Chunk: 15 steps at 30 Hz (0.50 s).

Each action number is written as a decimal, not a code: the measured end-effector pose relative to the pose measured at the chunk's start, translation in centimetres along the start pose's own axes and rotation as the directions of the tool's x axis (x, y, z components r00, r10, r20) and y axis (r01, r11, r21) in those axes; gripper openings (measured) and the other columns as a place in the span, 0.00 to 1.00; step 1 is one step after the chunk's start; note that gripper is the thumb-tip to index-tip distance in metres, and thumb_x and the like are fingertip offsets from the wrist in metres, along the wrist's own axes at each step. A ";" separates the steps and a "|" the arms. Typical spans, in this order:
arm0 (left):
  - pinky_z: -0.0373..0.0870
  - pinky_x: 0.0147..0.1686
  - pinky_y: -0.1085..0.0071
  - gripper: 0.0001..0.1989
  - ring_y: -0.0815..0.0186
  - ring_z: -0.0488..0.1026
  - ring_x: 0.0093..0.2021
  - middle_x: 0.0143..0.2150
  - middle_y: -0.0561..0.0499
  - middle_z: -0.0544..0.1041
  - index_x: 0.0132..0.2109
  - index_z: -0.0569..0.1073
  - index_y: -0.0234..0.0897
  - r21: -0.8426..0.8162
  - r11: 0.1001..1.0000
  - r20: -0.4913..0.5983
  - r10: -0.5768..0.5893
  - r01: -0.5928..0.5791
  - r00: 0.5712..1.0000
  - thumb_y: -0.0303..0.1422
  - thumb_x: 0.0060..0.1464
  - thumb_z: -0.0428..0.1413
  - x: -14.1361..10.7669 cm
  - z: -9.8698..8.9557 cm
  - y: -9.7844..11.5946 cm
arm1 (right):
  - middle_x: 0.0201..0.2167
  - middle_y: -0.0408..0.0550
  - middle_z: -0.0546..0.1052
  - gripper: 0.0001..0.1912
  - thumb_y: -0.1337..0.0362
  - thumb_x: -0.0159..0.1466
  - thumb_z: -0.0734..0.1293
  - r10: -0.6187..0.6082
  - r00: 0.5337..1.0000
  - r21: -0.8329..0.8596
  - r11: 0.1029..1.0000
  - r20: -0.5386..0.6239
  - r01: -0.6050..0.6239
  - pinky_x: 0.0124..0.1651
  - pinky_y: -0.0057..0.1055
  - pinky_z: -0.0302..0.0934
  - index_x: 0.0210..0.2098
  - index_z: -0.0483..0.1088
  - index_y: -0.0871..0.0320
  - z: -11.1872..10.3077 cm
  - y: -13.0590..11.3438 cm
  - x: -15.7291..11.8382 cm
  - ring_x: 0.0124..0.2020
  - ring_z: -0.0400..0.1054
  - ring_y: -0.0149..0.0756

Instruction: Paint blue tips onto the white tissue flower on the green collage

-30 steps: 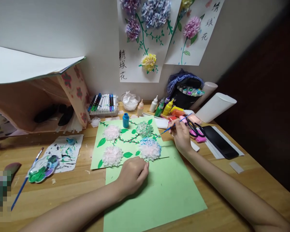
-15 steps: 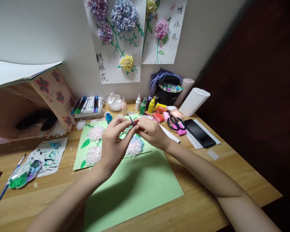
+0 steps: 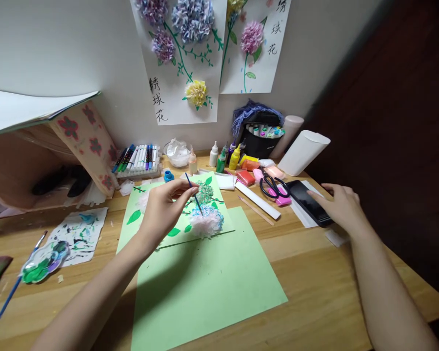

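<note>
My left hand (image 3: 163, 204) pinches a thin dark-blue paintbrush (image 3: 189, 182), tilted with its lower end at a puffy flower (image 3: 206, 226). That flower is blue on top and pale pink below. It sits on a light green sheet (image 3: 127, 229), where a green fluffy flower (image 3: 204, 193) and painted leaves also show. My left hand partly hides a second pale pink flower (image 3: 142, 201). On the right, my right hand (image 3: 341, 210) has its fingers apart beside a black phone (image 3: 304, 199), the thumb over its edge. Whether it touches the phone I cannot tell.
A blue paint bottle (image 3: 169, 176) stands behind the sheet. Black scissors (image 3: 274, 187) lie among coloured clay packs (image 3: 246, 177). Markers (image 3: 137, 158), a palette (image 3: 40, 268) with a brush and a stained paper (image 3: 84, 231) are at left. Another green sheet (image 3: 212, 302) lies in front.
My hands have parted. My right hand has moved right to the phone, while my left hand has lowered the paintbrush to the blue-and-pink flower. The view has shifted slightly.
</note>
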<state>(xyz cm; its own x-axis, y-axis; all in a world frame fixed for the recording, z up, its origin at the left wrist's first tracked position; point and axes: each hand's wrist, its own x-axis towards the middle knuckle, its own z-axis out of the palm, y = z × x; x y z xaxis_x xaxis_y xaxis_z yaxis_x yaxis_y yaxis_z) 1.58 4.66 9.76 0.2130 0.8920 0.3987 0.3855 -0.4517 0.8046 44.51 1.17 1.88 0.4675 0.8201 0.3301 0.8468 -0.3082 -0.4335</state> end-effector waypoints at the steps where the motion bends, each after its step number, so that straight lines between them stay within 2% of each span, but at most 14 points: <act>1: 0.76 0.35 0.71 0.08 0.66 0.78 0.33 0.34 0.49 0.81 0.34 0.77 0.35 0.001 1.000 0.002 -0.001 0.001 1.000 0.36 0.56 0.59 0.0 0.0 -0.1 | 0.39 0.68 0.71 0.21 0.49 0.54 0.70 0.082 0.991 -0.062 0.995 0.105 -0.076 0.51 0.53 0.55 0.38 0.70 0.60 0.2 1.6 0.2 0.54 0.62 0.64; 3: 0.76 0.35 0.71 0.08 0.66 0.78 0.33 0.34 0.49 0.81 0.34 0.77 0.35 0.011 1.000 -0.001 -0.001 0.001 1.000 0.35 0.56 0.59 0.1 0.0 -0.1 | 0.38 0.68 0.70 0.25 0.48 0.49 0.73 0.225 0.945 -0.148 0.970 0.236 -0.194 0.48 0.51 0.58 0.37 0.71 0.61 0.7 3.7 0.2 0.52 0.65 0.66; 5: 0.76 0.36 0.71 0.08 0.66 0.78 0.33 0.34 0.49 0.81 0.34 0.77 0.35 0.023 1.000 -0.003 0.004 -0.004 1.000 0.36 0.56 0.59 0.2 0.0 -0.2 | 0.39 0.68 0.69 0.29 0.43 0.46 0.73 0.245 0.927 -0.170 0.964 0.285 -0.203 0.46 0.51 0.60 0.38 0.72 0.60 1.1 4.7 0.0 0.51 0.66 0.67; 11: 0.77 0.35 0.70 0.10 0.65 0.78 0.34 0.35 0.49 0.81 0.35 0.77 0.36 0.032 0.999 0.011 0.002 -0.002 1.000 0.38 0.57 0.58 0.3 -0.2 -0.8 | 0.44 0.73 0.69 0.41 0.39 0.48 0.69 0.220 0.945 -0.242 0.957 0.242 -0.161 0.47 0.50 0.61 0.48 0.71 0.66 1.9 4.4 -0.8 0.49 0.67 0.65; 13: 0.77 0.35 0.70 0.11 0.64 0.78 0.34 0.36 0.48 0.81 0.36 0.77 0.36 0.029 1.000 0.021 -0.001 0.001 1.000 0.40 0.57 0.58 0.4 -0.3 -1.0 | 0.45 0.70 0.70 0.41 0.39 0.49 0.68 0.196 0.953 -0.254 0.958 0.229 -0.136 0.49 0.48 0.61 0.51 0.69 0.65 2.1 4.0 -1.0 0.49 0.66 0.62; 15: 0.77 0.36 0.70 0.11 0.64 0.78 0.36 0.37 0.49 0.81 0.36 0.77 0.37 0.036 0.999 0.014 -0.006 0.006 1.000 0.41 0.56 0.59 0.4 -0.5 -1.1 | 0.47 0.65 0.70 0.41 0.41 0.48 0.69 0.221 0.955 -0.272 0.948 0.199 -0.163 0.51 0.47 0.60 0.53 0.68 0.63 2.1 3.6 -1.1 0.50 0.65 0.60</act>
<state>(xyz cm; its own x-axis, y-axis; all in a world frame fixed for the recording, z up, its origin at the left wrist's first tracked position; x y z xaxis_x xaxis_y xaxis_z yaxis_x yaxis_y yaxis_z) 0.82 5.57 9.23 0.2236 0.8944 0.3874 0.4191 -0.4471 0.7902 46.46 0.19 -1.83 0.5833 0.8106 0.0525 0.7958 -0.5573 -0.2371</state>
